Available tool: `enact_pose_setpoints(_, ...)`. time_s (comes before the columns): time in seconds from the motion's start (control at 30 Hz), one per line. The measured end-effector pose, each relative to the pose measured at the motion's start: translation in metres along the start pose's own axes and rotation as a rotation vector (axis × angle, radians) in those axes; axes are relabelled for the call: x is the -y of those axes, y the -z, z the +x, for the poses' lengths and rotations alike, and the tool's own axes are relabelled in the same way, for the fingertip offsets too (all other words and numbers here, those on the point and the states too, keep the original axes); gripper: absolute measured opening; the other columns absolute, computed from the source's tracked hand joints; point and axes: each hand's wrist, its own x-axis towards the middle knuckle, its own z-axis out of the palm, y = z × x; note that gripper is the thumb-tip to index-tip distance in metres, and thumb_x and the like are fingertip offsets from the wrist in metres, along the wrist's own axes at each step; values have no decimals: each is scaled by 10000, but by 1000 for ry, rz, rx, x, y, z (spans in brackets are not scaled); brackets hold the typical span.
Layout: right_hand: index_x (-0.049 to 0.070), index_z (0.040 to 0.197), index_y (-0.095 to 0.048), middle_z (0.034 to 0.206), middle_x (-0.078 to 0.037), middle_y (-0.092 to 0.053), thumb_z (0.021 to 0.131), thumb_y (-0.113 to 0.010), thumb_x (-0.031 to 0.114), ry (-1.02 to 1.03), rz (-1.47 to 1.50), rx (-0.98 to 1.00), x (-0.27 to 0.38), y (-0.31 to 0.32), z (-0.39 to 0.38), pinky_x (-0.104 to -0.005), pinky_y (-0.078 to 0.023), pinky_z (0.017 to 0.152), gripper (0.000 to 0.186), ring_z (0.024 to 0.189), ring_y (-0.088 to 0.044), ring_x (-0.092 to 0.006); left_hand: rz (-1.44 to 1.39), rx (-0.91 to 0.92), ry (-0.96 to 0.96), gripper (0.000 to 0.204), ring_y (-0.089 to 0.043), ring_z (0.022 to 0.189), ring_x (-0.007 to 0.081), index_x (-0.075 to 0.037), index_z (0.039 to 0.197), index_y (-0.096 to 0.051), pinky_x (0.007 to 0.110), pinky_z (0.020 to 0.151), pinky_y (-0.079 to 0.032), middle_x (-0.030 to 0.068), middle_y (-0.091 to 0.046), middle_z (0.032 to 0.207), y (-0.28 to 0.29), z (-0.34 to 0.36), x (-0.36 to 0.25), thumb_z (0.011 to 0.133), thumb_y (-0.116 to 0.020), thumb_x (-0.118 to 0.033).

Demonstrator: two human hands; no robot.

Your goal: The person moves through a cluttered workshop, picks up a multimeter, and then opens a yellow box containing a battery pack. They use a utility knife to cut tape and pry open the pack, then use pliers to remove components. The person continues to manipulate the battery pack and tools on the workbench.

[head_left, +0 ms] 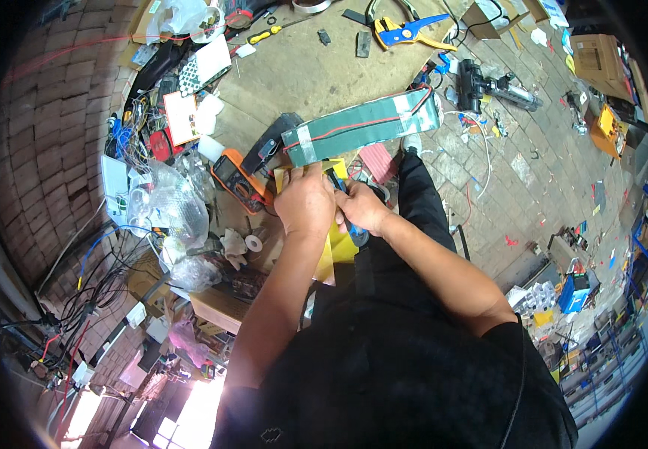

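My left hand presses down on a yellow sheet, its fingers bent over the sheet's far part. Close beside it, my right hand is closed around a slim blue-and-black tool that looks like a utility knife; its tip is partly hidden between the hands. Just beyond both hands lies a long green-wrapped pack, taped at its ends, with a red wire along its top. An orange multimeter rests left of my left hand. A pink ribbed piece lies to the right of the sheet.
Blue-and-yellow wire strippers and a yellow screwdriver lie at the table's far side. Bubble wrap, a tape roll and tangled wires crowd the left. A black vacuum head and a cardboard box stand on the right-hand floor.
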Motion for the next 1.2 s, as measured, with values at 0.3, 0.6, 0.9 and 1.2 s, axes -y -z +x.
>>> enact_pose_setpoints(0.3,-58,1074,-641,776,-186,-710,1062,-525,332,132,-142,-138,-28,1,22,-413,-574,704,407,695,-730,-277,-60,-110,-162,125,-706,973,314,-109,1021,-721,427,809,-575,94,-741,1004,-11,-6,13,925,-714,-189)
enact_pose_setpoints(0.6,-45,823,-692,649,-218,-679,1098,-445,462,87,-211,-216,3,-11,7,-437,-587,645,627,543,-716,-317,-73,-66,-141,153,-714,917,323,-118,1073,-706,422,767,-578,94,-733,1004,-5,-8,15,940,-698,-192)
enact_pose_setpoints(0.9,-86,855,-671,614,-203,-665,1107,-436,441,121,-177,-230,-10,-19,19,-408,-588,584,629,518,-717,-300,-104,-128,-177,146,-722,915,320,-111,1050,-722,410,770,-589,98,-742,1004,-11,-8,17,928,-705,-190)
enact_pose_setpoints(1.2,-77,932,-667,646,-186,-684,1112,-440,389,140,-127,-198,-10,-23,25,-390,-567,535,548,496,-698,-270,-87,-134,-184,137,-720,889,337,-104,1024,-725,422,778,-595,112,-739,966,-11,-7,18,944,-682,-207)
